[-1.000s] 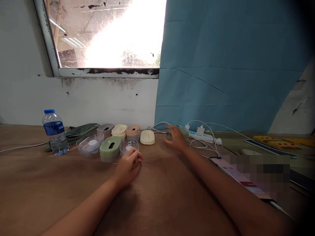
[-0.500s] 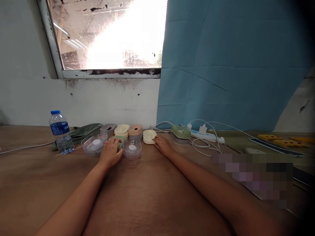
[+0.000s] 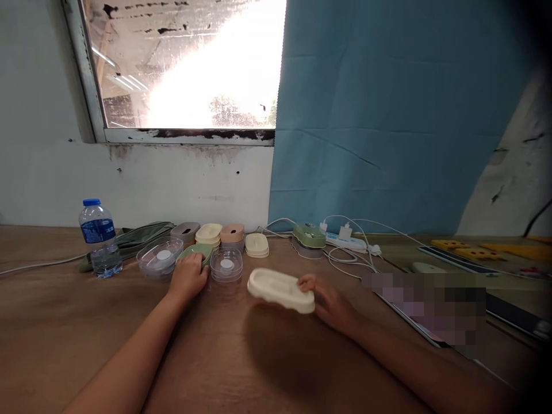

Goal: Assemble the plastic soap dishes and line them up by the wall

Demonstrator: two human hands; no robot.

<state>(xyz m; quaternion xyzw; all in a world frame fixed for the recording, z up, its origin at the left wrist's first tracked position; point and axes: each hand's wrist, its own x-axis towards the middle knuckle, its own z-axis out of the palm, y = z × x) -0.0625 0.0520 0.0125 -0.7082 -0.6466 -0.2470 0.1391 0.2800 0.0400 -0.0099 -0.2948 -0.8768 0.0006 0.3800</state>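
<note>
Lifted above the table, a cream plastic lid is tilted, its right end pinched by my right hand. Its shadow falls on the table below. My left hand has its fingers bent over the near edge of a green plastic container. Just right of that hand stands a clear plastic container with a white round spot, and on its left a wider clear container. Further back, more cream lids lie stacked on the table.
Behind my left hand stand grey, cream and peach containers. A water bottle is at the left, beside a dark green pouch. To the right are a green-and-grey box, a power strip and loose cables.
My right hand has lifted a cream lid off the stack and brought it nearer. My left hand stays at the green container, its fingers now over the near edge. The view shifted slightly.
</note>
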